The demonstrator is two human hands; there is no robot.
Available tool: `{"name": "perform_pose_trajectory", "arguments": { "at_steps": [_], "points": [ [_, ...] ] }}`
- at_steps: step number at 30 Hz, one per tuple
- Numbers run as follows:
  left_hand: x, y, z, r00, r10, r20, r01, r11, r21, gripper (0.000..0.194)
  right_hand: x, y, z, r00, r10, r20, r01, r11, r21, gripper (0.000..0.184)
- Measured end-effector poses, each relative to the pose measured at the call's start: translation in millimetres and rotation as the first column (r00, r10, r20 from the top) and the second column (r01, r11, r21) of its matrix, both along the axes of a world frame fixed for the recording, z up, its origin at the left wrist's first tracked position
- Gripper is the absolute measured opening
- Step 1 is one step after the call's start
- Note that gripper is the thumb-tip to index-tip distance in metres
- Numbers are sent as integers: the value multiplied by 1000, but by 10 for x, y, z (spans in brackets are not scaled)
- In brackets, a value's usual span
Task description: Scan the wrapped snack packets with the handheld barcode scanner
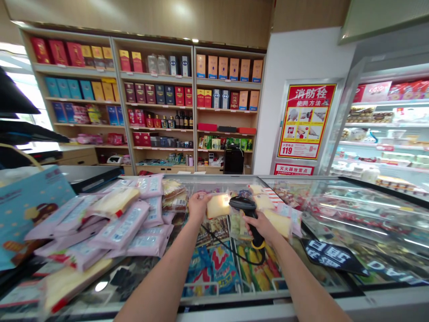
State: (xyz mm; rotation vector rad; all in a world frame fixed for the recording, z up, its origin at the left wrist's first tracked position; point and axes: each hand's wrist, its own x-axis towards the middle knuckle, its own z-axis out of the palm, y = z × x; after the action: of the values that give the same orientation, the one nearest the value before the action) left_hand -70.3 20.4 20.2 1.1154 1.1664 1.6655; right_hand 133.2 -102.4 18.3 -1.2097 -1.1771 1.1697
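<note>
My left hand (197, 206) pinches the edge of a clear-wrapped bread pack (215, 208) and holds it up over the glass lid. Closed round the handle of a black barcode scanner (243, 204) is my right hand (263, 226). The scanner's head faces the pack, and a bright light falls on the pack's label. A dark cable (228, 246) hangs from the scanner's handle and loops over the glass. To the right lie several similar bread packs (279, 223). A heap of lavender packets (122, 226) lies to the left, with wrapped bread (115, 201) on top.
The glass-topped chest freezer (318, 286) holds bagged goods beneath its lid. At the left edge stands a blue printed bag (33, 210). A black sign (331, 255) lies on the right glass. Shelves of boxes (157, 94) line the back; a lit display fridge (378, 134) is at right.
</note>
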Motion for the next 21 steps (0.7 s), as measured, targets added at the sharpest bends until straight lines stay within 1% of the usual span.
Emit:
{"name": "perform_pose_trajectory", "arguments": {
  "at_steps": [3,7,10,12,14,16,19,21],
  "points": [
    [-3,-24,22,1000,-1,19,1,1000,-1,40,4,4,-13,1000,-4,-2,4,1000,-5,40],
    [-8,-63,53,1000,7,8,-7,1000,-4,38,24,12,-43,1000,3,7,-3,1000,2,39],
    [-37,-80,60,1000,4,13,-4,1000,14,35,7,36,-60,1000,31,4,-31,1000,3,39],
    [-102,-76,57,1000,-2,10,2,1000,23,34,-56,68,-51,998,56,-8,-56,998,-3,40],
    [-229,-60,57,999,30,-16,-29,999,25,32,-175,115,-21,996,86,-15,-87,996,-13,42],
    [-425,-44,67,992,111,-54,-109,994,31,30,-345,176,25,991,131,-24,-131,991,-22,43],
    [-822,-63,111,958,247,-143,-241,969,58,26,-652,282,90,976,211,-53,-212,977,-15,45],
    [-1101,-127,156,913,322,-251,-314,947,74,23,-855,343,115,963,262,-66,-263,965,-2,46]
  ]
}}
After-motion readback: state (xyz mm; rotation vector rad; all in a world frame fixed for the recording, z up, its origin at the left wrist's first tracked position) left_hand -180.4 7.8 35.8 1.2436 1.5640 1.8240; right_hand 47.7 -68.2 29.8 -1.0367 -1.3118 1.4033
